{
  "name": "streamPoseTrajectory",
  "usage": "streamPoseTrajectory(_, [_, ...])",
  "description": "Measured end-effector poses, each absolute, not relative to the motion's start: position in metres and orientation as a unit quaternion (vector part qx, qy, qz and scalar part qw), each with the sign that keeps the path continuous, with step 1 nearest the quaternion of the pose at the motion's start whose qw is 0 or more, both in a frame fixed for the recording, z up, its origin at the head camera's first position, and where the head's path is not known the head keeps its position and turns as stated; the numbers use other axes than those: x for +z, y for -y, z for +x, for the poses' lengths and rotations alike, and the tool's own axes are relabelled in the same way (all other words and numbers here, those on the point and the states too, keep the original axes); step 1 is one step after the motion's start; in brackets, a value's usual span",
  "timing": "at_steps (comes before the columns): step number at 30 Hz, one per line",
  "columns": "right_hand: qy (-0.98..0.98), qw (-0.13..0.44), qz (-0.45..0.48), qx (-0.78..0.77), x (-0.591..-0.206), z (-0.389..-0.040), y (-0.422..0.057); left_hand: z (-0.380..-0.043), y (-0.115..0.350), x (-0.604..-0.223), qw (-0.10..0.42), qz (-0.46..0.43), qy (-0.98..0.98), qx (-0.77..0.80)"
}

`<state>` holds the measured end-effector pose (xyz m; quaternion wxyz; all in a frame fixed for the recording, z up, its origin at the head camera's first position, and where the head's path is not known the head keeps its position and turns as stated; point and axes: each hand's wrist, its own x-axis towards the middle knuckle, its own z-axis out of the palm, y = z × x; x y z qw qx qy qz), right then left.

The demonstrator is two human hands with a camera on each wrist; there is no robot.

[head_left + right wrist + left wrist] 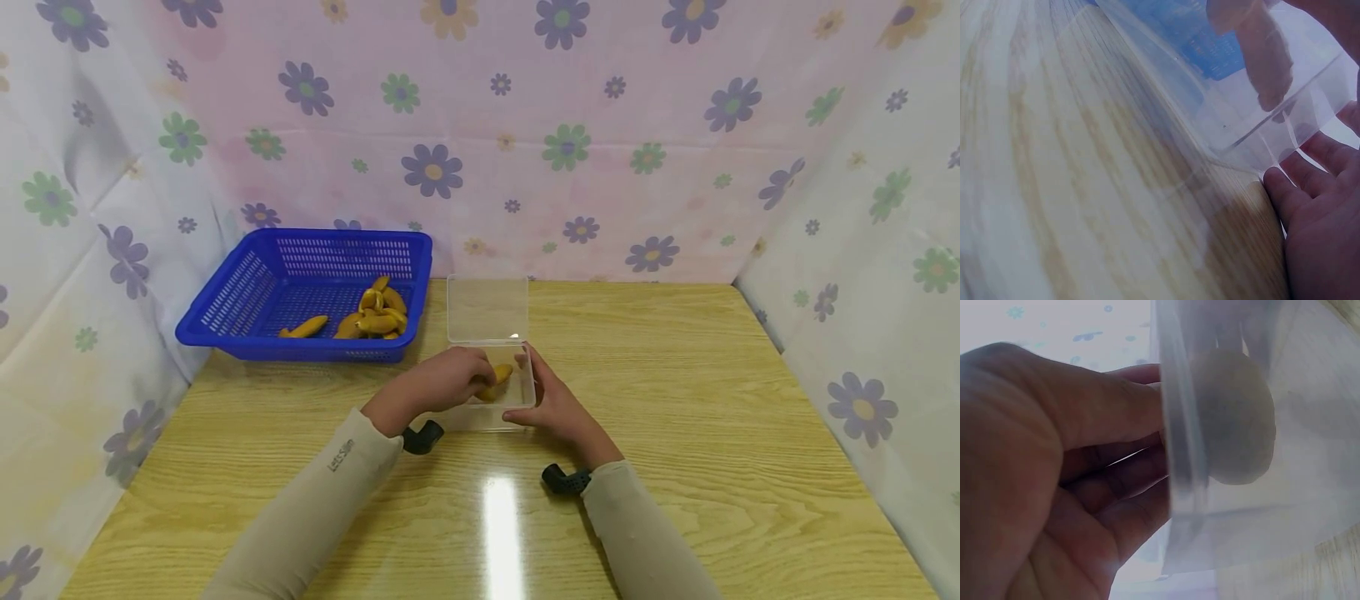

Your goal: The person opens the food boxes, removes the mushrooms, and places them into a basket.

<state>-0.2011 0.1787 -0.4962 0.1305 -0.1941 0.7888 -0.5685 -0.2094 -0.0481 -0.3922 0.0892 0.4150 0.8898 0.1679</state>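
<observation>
A clear plastic box (498,419) stands on the table with its hinged lid (487,308) raised at the back. My left hand (450,379) reaches over its left side and holds a small yellow banana (504,372) inside it. Through the cloudy box wall, the left wrist view shows the banana's rounded end (1238,419) at the fingertips, partly blurred. My right hand (561,407) grips the box at its right side, thumb at the front corner and fingers along the wall. In the right wrist view the banana (1266,62) hangs slanted behind the transparent wall.
A blue plastic basket (300,350) stands at the back left, close to the box. Several yellow bananas (378,321) are heaped in its right end, and a single banana (305,327) lies apart near its front. Flower-patterned cloth (480,217) borders the wooden table (675,375).
</observation>
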Motion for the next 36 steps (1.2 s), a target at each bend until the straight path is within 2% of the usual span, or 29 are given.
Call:
streamPoseTrajectory(11, [-0.791,0.146,-0.195,-0.562,-0.467,-0.188,-0.176,-0.199,0.057,-0.380,0.062,0.411,-0.893,0.170])
streamPoseTrajectory(16, [-0.787,0.150,-0.191,-0.567,-0.465,-0.186,-0.176,-0.195,0.062,-0.376,0.056,0.406,-0.895,0.174])
streamPoseTrajectory(27, [-0.785,0.147,-0.189,-0.572,-0.467,-0.188,-0.175,-0.184,0.077,-0.360,0.036,0.384,-0.900,0.205])
streamPoseTrajectory(36, [-0.786,0.137,-0.186,-0.573,-0.498,-0.202,-0.176,-0.184,0.099,-0.350,-0.010,0.367,-0.905,0.216])
